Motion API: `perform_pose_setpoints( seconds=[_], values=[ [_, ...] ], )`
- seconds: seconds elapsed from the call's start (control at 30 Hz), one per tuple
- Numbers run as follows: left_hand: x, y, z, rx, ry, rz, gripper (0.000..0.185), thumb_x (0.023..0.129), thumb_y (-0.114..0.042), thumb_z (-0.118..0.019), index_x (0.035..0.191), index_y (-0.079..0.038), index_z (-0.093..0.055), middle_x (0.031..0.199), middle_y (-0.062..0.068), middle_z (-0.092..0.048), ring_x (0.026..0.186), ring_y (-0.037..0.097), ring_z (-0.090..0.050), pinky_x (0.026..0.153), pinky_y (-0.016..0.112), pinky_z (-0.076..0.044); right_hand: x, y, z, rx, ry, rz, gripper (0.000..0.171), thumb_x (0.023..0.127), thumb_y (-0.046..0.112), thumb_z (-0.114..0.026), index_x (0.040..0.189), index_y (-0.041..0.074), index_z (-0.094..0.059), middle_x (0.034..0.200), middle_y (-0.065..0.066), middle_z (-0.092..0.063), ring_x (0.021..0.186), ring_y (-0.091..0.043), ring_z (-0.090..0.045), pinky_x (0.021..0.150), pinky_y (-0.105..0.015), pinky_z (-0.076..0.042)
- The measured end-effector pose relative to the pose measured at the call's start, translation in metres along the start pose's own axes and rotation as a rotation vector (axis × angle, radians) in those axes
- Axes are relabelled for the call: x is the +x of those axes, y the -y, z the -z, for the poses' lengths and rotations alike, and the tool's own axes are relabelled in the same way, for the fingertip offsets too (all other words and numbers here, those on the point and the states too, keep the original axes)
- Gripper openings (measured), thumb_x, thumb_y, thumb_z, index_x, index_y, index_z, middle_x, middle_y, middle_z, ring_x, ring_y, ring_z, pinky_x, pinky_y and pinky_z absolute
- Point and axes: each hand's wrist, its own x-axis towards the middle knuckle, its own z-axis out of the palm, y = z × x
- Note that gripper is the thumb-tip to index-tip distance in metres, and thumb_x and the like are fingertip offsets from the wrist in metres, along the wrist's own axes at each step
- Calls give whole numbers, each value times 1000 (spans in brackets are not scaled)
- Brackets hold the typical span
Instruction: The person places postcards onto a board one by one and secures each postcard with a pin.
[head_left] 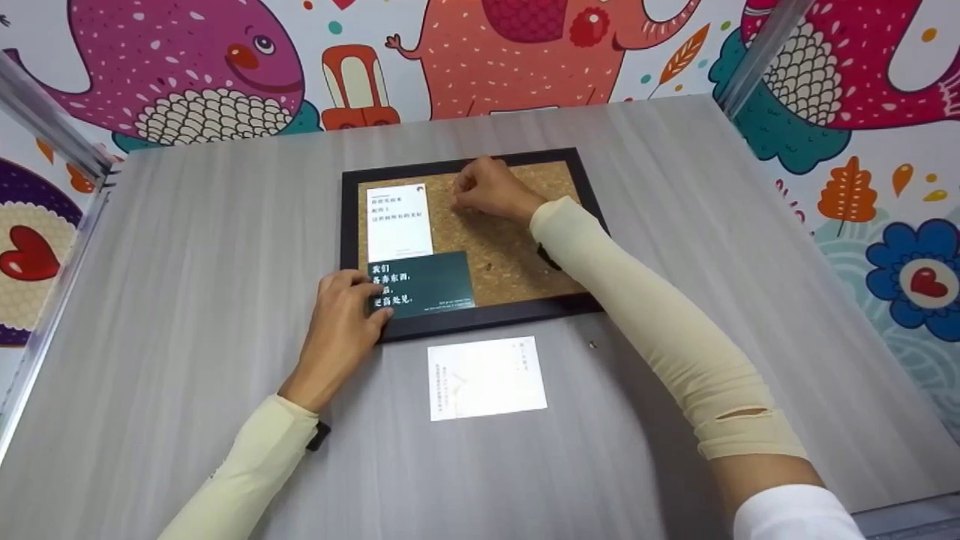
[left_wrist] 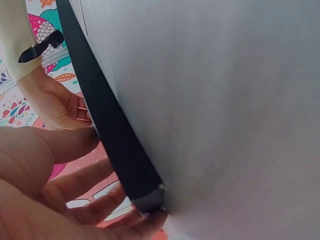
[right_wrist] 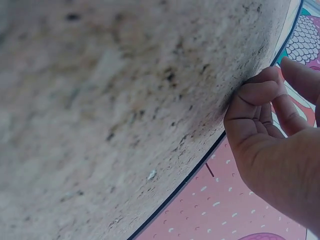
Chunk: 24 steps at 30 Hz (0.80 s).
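A black-framed corkboard (head_left: pixel 517 255) lies on the table. On its left part is a tall white card (head_left: pixel 397 232) with printed text and a small dark spot in its upper right corner. Directly below it lies a dark green card (head_left: pixel 439 281) with white writing. My left hand (head_left: pixel 341 307) grips the board's lower left corner, with fingertips over the green card's left edge. In the left wrist view, the thumb and fingers bend about the black frame (left_wrist: pixel 110 115). Near the upper middle of the cork, my right hand (head_left: pixel 491 191) has curled fingers with their tips at the surface; anything between them is hidden.
Another white card (head_left: pixel 487 379) lies on the table (head_left: pixel 225 240) in front of the board. To its right is a tiny gold-coloured piece (head_left: pixel 592 345). Walls with painted animals (head_left: pixel 517 52) rise behind the table and at its sides.
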Motion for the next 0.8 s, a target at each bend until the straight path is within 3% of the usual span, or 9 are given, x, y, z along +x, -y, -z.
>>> perform_pose_setpoints(
  seconds=[0.4,0.8],
  values=[
    [1,0,1,12,-8,-24,35,96,0,-82,127,14,-75,141,33,-62,140,48,-47,120,59,-39,-18,-4,-1,-41,25,66,10,102,11,-80,107,3,-82,98,-7,-75,85,-15,-61,75,-27,-52],
    [1,0,0,8,2,-3,36,96,0,-82,128,15,-74,144,34,-60,140,47,-47,121,59,-39,-40,-6,-5,-57,92,95,8,103,10,-78,108,6,-82,101,-7,-78,88,-16,-63,81,-30,-54]
  ],
)
